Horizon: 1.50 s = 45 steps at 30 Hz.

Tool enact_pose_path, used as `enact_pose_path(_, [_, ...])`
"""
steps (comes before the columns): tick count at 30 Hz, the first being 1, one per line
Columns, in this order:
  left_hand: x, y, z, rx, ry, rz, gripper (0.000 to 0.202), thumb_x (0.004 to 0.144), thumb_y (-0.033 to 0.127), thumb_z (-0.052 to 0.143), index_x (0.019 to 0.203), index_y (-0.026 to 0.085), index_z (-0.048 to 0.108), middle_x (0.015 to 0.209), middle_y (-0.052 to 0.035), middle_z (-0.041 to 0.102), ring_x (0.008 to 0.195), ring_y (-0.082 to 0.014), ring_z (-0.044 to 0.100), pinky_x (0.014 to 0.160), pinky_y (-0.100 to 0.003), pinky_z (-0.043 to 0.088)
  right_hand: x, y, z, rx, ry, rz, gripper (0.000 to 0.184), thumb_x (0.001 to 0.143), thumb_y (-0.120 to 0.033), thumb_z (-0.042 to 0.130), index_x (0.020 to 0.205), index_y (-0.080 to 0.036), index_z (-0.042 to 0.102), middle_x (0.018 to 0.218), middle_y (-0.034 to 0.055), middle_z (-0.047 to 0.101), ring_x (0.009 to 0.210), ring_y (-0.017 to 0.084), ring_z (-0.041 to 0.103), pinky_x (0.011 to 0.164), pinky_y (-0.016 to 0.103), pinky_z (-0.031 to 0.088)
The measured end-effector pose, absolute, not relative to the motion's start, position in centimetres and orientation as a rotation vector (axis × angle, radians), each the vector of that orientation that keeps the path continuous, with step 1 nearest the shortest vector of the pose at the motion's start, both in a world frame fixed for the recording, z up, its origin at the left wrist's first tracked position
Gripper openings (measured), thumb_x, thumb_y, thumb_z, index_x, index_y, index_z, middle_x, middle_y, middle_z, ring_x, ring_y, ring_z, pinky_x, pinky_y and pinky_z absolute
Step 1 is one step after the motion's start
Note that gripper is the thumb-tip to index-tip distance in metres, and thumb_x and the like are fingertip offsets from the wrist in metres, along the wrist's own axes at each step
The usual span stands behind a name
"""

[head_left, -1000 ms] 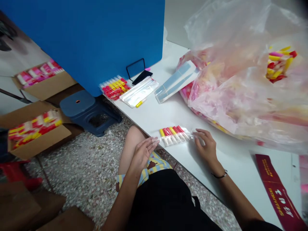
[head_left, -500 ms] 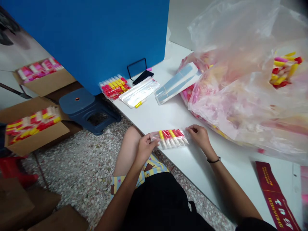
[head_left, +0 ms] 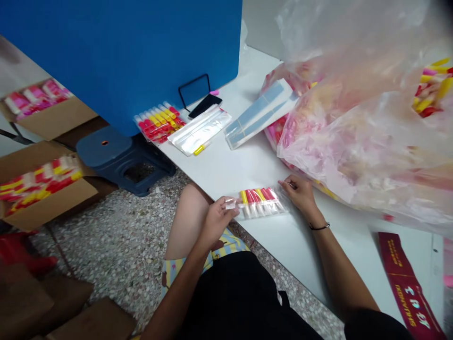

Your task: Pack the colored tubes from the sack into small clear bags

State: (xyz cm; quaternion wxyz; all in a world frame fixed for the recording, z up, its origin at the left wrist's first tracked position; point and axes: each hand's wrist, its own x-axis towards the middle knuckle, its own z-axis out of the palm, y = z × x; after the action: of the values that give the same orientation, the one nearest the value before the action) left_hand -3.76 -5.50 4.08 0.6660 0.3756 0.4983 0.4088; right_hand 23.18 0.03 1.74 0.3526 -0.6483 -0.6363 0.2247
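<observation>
A clear plastic packet of red and yellow tubes (head_left: 260, 203) lies flat on the white table (head_left: 283, 241), near its front edge. My left hand (head_left: 217, 222) pinches the packet's left end, with a flap of plastic showing between the fingers. My right hand (head_left: 299, 193) rests at the packet's right end, its fingertips on the plastic edge. A thin bracelet circles my right wrist. The tubes' lower halves look pale through the plastic.
On the table stand a bulging plastic bag of tubes (head_left: 354, 141), flat clear sleeves (head_left: 200, 130), a blue-tinted stack (head_left: 260, 115), a filled packet (head_left: 159, 123), and a phone (head_left: 205, 106). Cardboard boxes of tubes (head_left: 46, 184) and a blue stool (head_left: 123, 160) sit on the floor left.
Both hands have moved in to the packet's two ends, and the packet has shifted slightly right. The whole view has swung a little, sliding the table items left.
</observation>
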Motion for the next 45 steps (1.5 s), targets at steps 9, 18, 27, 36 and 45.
enact_pose_path(9, [-3.3, -4.7, 3.5, 0.938, 1.004, 0.743, 0.037, 0.073, 0.047, 0.071, 0.075, 0.018, 0.048, 0.13, -0.0138, 0.057, 0.081, -0.0204, 0.069, 0.069, -0.032, 0.055, 21.8, -0.1, 1.0, -1.664, -1.534, 0.661, 0.038, 0.083, -0.045, 0.058, 0.056, -0.02, 0.046, 0.045, -0.0048, 0.044, 0.046, 0.01, 0.037, 0.05, 0.025, 0.033])
enact_pose_path(18, [-3.8, -5.7, 3.4, 1.016, 1.097, 0.814, 0.046, 0.083, 0.037, 0.061, 0.127, 0.026, 0.05, 0.13, -0.0119, 0.057, 0.075, -0.0169, 0.069, 0.074, -0.03, 0.057, 23.5, -0.1, 1.6, -1.75, -1.73, 0.302, 0.044, 0.086, -0.049, 0.052, 0.054, -0.021, 0.042, 0.045, -0.0051, 0.035, 0.045, 0.01, 0.031, 0.05, 0.026, 0.027])
enact_pose_path(27, [-4.6, -4.2, 4.5, 0.893, 1.083, 0.879, 0.025, 0.065, 0.035, 0.08, 0.071, 0.015, 0.064, 0.112, -0.0132, 0.067, 0.111, -0.0282, 0.06, 0.098, -0.04, 0.046, 21.0, -0.7, 1.4, -1.663, -1.725, 0.502, 0.038, 0.085, -0.049, 0.057, 0.061, -0.02, 0.053, 0.048, -0.0034, 0.049, 0.047, 0.011, 0.042, 0.053, 0.024, 0.033])
enact_pose_path(36, [-4.2, -5.4, 4.1, 0.936, 0.975, 0.857, 0.03, 0.077, 0.044, 0.07, 0.073, 0.017, 0.058, 0.126, -0.0112, 0.06, 0.121, -0.0273, 0.053, 0.09, -0.035, 0.051, 22.0, -0.6, 1.4, -1.701, -1.83, 0.305, 0.042, 0.088, -0.05, 0.052, 0.059, -0.02, 0.051, 0.048, -0.0023, 0.046, 0.047, 0.011, 0.038, 0.052, 0.026, 0.028])
enact_pose_path(45, [-4.2, -6.6, 3.3, 1.011, 1.006, 0.836, 0.034, 0.079, 0.05, 0.066, 0.07, 0.02, 0.052, 0.087, -0.005, 0.067, 0.098, -0.023, 0.063, 0.089, -0.036, 0.048, 23.0, -0.3, 1.1, -1.81, -1.749, 0.157, 0.044, 0.089, -0.049, 0.049, 0.056, -0.02, 0.046, 0.047, -0.0028, 0.039, 0.046, 0.011, 0.033, 0.052, 0.027, 0.026])
